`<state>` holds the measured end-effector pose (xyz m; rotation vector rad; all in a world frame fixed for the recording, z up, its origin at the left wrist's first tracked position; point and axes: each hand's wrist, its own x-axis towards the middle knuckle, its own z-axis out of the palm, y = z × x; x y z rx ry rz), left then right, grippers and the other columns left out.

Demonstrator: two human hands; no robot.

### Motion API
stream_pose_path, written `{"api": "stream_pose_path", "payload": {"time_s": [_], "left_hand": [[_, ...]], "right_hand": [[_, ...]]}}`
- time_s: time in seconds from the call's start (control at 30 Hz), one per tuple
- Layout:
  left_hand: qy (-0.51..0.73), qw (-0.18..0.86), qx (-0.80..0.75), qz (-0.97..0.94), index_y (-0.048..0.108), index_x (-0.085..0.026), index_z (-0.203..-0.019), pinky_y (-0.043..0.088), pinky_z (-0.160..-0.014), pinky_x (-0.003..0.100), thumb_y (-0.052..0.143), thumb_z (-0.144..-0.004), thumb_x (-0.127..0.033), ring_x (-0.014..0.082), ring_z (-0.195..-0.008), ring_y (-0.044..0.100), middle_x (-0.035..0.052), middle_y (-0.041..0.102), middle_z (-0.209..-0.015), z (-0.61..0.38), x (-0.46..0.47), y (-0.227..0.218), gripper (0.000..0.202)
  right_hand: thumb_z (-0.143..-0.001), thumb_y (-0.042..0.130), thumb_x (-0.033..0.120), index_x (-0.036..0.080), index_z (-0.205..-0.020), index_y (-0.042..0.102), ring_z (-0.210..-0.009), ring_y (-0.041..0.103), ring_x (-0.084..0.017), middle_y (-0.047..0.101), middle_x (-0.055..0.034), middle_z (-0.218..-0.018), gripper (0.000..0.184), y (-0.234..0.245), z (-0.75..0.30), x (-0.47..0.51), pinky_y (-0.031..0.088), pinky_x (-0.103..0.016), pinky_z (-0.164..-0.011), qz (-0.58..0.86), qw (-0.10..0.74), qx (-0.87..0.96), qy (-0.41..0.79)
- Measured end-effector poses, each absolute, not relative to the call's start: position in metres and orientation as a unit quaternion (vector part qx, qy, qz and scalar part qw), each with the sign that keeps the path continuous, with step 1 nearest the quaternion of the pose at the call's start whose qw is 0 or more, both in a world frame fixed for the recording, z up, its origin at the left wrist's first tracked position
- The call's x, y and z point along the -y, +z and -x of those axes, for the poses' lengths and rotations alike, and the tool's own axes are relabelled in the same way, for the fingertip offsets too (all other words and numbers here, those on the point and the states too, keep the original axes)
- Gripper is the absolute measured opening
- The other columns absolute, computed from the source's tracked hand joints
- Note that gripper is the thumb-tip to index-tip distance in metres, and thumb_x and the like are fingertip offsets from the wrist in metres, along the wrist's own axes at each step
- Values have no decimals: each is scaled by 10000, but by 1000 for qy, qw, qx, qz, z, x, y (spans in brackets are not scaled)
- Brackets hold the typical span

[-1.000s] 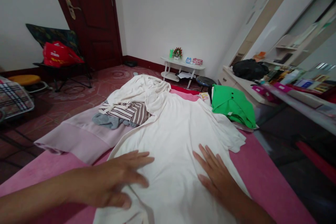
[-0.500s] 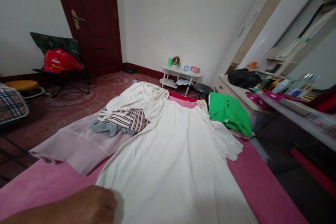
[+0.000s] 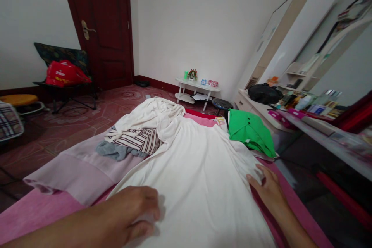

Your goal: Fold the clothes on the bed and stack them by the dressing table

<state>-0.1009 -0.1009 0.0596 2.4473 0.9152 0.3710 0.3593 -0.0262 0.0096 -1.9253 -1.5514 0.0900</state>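
Note:
A white short-sleeved shirt [image 3: 192, 170] lies spread out on a pink bed cover [image 3: 305, 217]. My left hand [image 3: 136, 213] is over the shirt's lower left part, fingers bent and the thumb apart from them. At the shirt's right edge, by the sleeve [image 3: 247, 159], is my right hand [image 3: 269, 188], with thumb and forefinger apart. Left of the shirt are a crumpled white garment [image 3: 148, 112], a striped cloth [image 3: 142, 139], a grey cloth [image 3: 113, 151] and a pale pink garment [image 3: 66, 166]. A folded green garment [image 3: 251, 130] rests to the right.
A dressing table [image 3: 244, 102] with a black bag [image 3: 264, 93] and several bottles stands at the right. Beyond the bed are a small white table [image 3: 200, 84] and a dark stool [image 3: 222, 104]. At the left, a folding chair [image 3: 66, 52] bears a red bag [image 3: 65, 73].
My left hand has moved right and up over the shirt, its fingers loosening. My right hand has come into view at the shirt's right side. The view has shifted slightly.

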Motion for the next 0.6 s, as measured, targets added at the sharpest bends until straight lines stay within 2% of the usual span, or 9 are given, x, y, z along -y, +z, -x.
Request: {"api": "stream_pose_path", "payload": {"time_s": [0.03, 0.1, 0.17, 0.27, 0.33, 0.43, 0.53, 0.6], "left_hand": [[140, 246, -337, -898, 614, -307, -1112, 490, -886, 246, 551, -884, -386, 176, -1001, 615, 19, 646, -1128, 90, 92, 61, 249], [151, 227, -348, -897, 484, -299, -1319, 408, -1042, 365, 542, -884, -452, 258, -1253, 470, 76, 468, -1405, 74, 75, 50, 465], [158, 191, -362, -899, 351, -290, -1432, 308, -1107, 487, 517, -872, -542, 331, -1370, 307, 114, 291, -1523, 66, 60, 30, 636], [144, 147, -363, -909, 215, -307, -1491, 178, -1132, 579, 426, -906, -567, 351, -1424, 150, 114, 143, -1569, 62, 48, 5, 674], [140, 134, -357, -914, 183, -326, -1496, 143, -1141, 582, 394, -925, -551, 335, -1435, 99, 92, 87, -1578, 62, 46, -1, 650], [139, 130, -360, -913, 169, -330, -1498, 148, -1144, 576, 382, -930, -550, 324, -1438, 84, 86, 67, -1579, 62, 49, 0, 645], [133, 130, -364, -912, 174, -319, -1499, 146, -1141, 583, 370, -935, -553, 328, -1437, 86, 98, 69, -1577, 62, 50, 2, 641], [134, 133, -364, -912, 182, -314, -1497, 146, -1140, 586, 373, -933, -554, 332, -1436, 91, 101, 71, -1576, 61, 50, 2, 642]], "right_hand": [[-683, 484, 614, 79, -1227, 518, -1228, 462, -374, 528, -249, -1262, 764, 6, -368, 6, 406, -473, -984, 761, 322, 564, -5], [-675, 486, 651, 32, -1271, 469, -1182, 489, -410, 530, -290, -1240, 859, -1, -379, -23, 440, -504, -910, 805, 297, 512, -37], [-691, 498, 642, 56, -1266, 476, -1052, 582, -389, 591, -262, -1164, 822, -5, -384, -39, 487, -472, -797, 818, 269, 508, -36], [-778, 460, 467, 161, -1050, 612, -855, 656, -289, 684, -131, -944, 437, -6, -387, -49, 492, -368, -710, 761, 221, 609, -29], [-800, 418, 330, 192, -906, 643, -816, 657, -256, 689, -100, -861, 284, -2, -395, -51, 476, -336, -713, 727, 191, 657, -65], [-825, 386, 257, 189, -907, 659, -810, 655, -278, 693, -129, -876, 293, 7, -412, -53, 457, -359, -685, 759, 128, 625, -132], [-824, 388, 191, 198, -883, 677, -795, 657, -309, 690, -154, -878, 295, 18, -415, -55, 421, -368, -599, 819, 24, 560, -126], [-804, 396, 126, 197, -853, 677, -845, 646, -324, 679, -162, -901, 294, 27, -400, -55, 398, -373, -605, 820, 6, 545, -176]]}}
